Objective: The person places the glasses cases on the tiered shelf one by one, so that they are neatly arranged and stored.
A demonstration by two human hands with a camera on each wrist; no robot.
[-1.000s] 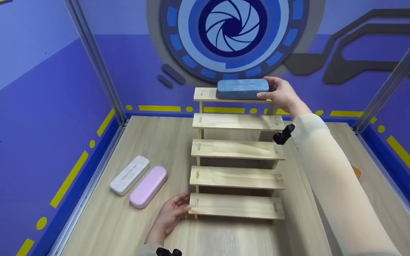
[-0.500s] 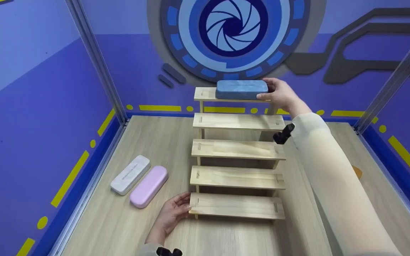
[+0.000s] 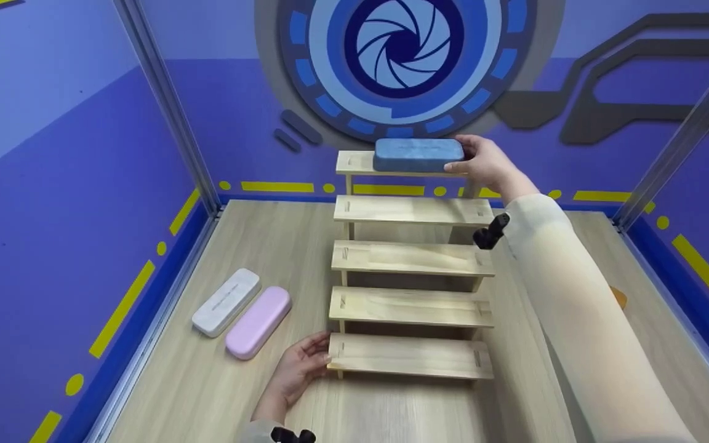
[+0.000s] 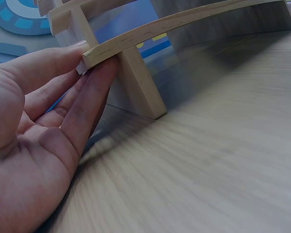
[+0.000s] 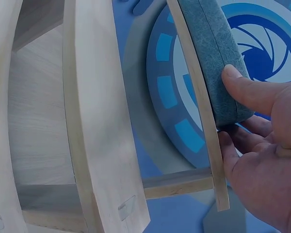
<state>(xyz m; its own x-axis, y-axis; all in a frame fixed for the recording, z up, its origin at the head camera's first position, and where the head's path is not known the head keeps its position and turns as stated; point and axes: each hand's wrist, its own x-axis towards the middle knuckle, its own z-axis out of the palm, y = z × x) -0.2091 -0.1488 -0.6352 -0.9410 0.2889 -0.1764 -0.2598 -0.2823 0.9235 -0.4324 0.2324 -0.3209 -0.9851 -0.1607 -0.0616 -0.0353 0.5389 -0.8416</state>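
Note:
A blue glasses case (image 3: 419,154) lies lengthwise on the top step of a wooden tiered display stand (image 3: 413,307). My right hand (image 3: 487,163) holds the case by its right end. In the right wrist view the thumb presses the front of the blue-green case, and other fingers reach behind it and along the shelf's edge. Down at the lowest step, my left hand (image 3: 297,369) grips the left end of that board. The left wrist view shows the thumb on the board's corner (image 4: 94,54) and the fingers curled beneath.
Left of the stand, a white glasses case (image 3: 226,303) and a pink glasses case (image 3: 259,323) lie side by side on the wooden table (image 3: 280,240). An orange object (image 3: 618,298) is mostly hidden behind the right sleeve. Blue printed walls with metal corner posts enclose the table.

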